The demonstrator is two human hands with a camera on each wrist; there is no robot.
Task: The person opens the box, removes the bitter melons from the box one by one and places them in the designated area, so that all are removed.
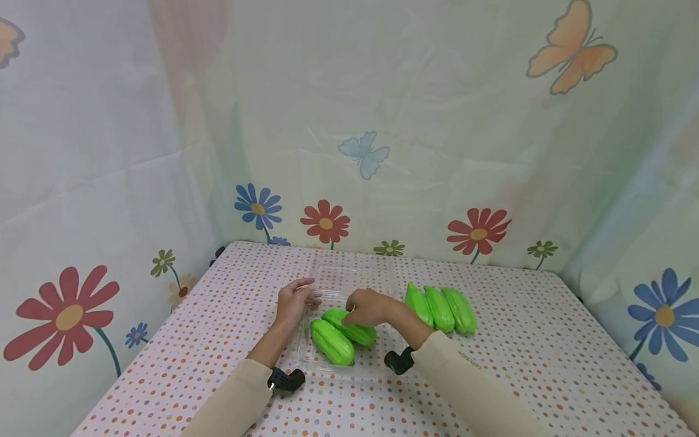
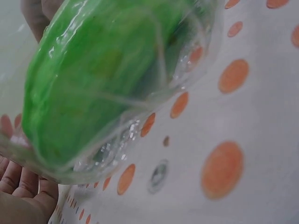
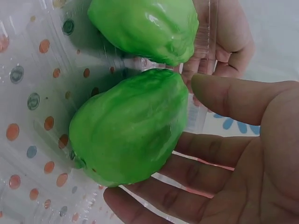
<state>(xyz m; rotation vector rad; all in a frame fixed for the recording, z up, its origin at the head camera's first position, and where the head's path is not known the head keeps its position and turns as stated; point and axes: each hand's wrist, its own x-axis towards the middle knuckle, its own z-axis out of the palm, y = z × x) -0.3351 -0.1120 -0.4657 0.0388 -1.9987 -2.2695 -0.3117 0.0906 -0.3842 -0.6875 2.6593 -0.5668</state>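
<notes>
A clear plastic box (image 1: 377,367) lies in front of me with its lid (image 1: 352,273) folded back. Inside it are two glossy green ribbed fruits, shaped like papayas: a left one (image 1: 332,343) and a right one (image 1: 357,332). My right hand (image 1: 369,308) holds the right fruit (image 3: 131,130), its fingers along the side and underneath and the thumb tip at one end. At the box's left side is my left hand (image 1: 293,301), fingers loosely bent beside the plastic wall and holding nothing. The left wrist view shows the left fruit (image 2: 93,84) through the plastic.
Three more green fruits (image 1: 439,309) lie side by side to the right of the box. A dotted cloth (image 1: 524,364) covers the table. Printed curtains (image 1: 437,152) hang behind it and at both sides.
</notes>
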